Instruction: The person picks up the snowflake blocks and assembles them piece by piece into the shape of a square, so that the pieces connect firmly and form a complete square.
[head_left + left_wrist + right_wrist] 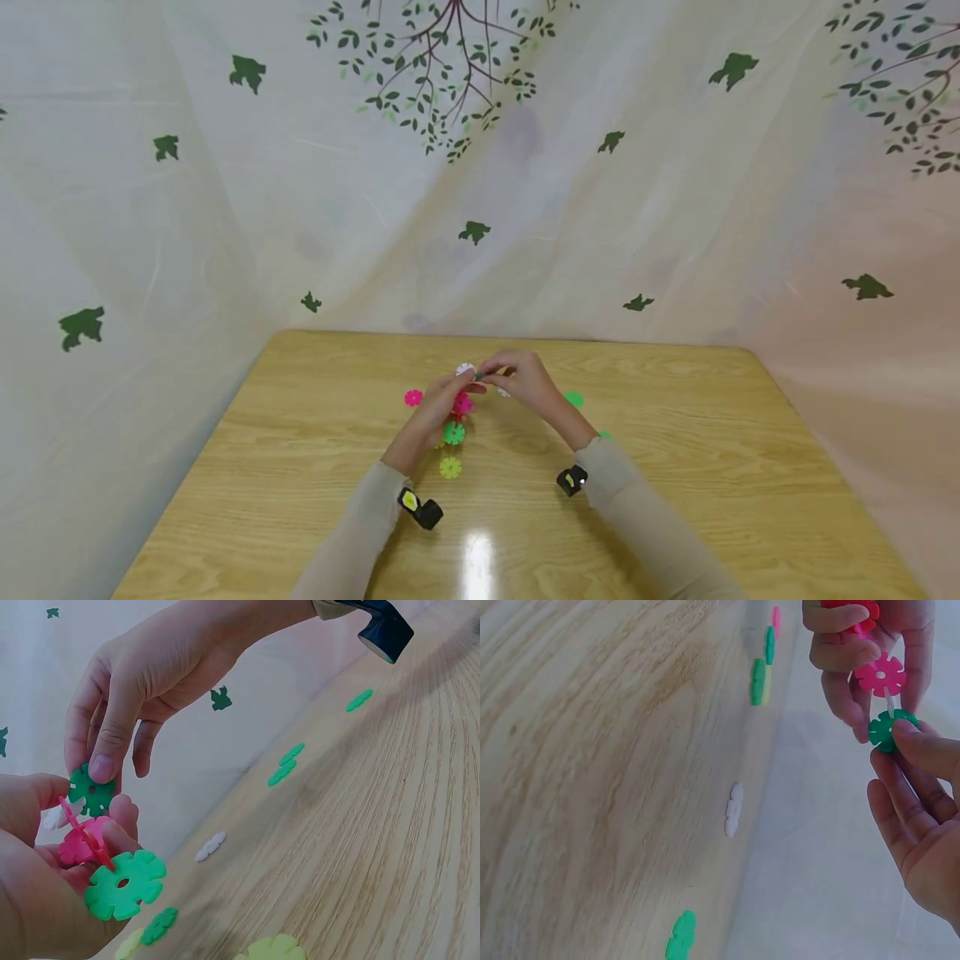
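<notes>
Wood-grain counter (300, 500), leaf-patterned backdrop (375, 233). Leftmost, loose pink disc (413, 397). Next, left hand (437, 407) curled round linked discs (139, 891), raised above counter. Then right hand (525, 383), fingers pinching dark green disc (85, 797) by white disc (54, 819), contact hard to judge. Farther right, loose green discs (574, 399). Risk: dropping or unlinking pieces by pushing crooked. No legible brands, writing.

Bright notched discs (141, 879) sit interlocked in the hands (441, 403) (522, 385).

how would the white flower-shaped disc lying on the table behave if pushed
The white flower-shaped disc would probably slide, not roll: it lies flat on the table. Looking small and thin, it is likely light.
</notes>
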